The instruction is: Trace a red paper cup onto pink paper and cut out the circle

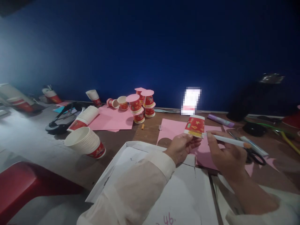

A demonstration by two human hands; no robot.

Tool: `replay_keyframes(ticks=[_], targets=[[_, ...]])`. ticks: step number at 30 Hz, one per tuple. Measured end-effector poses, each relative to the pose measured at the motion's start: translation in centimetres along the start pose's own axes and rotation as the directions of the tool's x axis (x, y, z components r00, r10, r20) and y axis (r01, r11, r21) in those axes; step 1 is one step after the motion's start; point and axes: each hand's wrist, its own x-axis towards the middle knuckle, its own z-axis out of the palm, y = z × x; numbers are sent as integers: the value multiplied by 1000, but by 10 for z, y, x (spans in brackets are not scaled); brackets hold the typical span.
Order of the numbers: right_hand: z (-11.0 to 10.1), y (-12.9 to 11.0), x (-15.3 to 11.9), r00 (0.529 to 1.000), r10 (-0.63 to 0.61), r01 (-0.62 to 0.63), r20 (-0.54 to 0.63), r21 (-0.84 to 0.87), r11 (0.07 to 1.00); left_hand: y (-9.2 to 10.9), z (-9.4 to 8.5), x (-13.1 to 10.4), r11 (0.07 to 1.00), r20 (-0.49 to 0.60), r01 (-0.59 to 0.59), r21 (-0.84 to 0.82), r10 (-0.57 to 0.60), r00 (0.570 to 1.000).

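Red paper cup (195, 126) with gold stars, looks narrow end up, slightly tilted, raised over pink paper right of centre, between both hands. Dark blue wall (140, 40) fills the back; brown table (150, 135) in front of it. White box lid (185, 193) on the near side, under the left forearm, handwritten "46." at its bottom edge. Red plastic seat (21, 184), lower left corner. Left pink sheet (114, 120) lies behind the box; right pink sheet (171, 126) under the hands, round cut-out at its near left. Right hand (225, 159): closed in a pinch grip on a white pen-like tool. Left hand (181, 148): thumb and fingers gripping the cup by its lower edge. Near cup stack (85, 143) nested, tipped over; far cup stack (85, 117) just behind it. Disc-topped cup towers (134, 107) stand beside the left sheet, pink discs on top. White pen-like tool (231, 140): tip at cup's lower right, contact unclear. Black-handled scissors (259, 158) beside right hand. Purple tube (220, 120) behind it. Tiny orange piece (142, 127) near the towers.
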Motion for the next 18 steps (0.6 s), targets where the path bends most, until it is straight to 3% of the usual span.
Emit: replay_keyframes(ticks=[11, 18], targets=[[2, 6, 1, 986, -165, 167, -26, 61, 984, -5, -8, 6, 999, 41, -36, 4, 36, 999], [3, 4, 0, 989, -143, 145, -48, 37, 989, -4, -6, 5, 999, 34, -40, 15, 39, 999]])
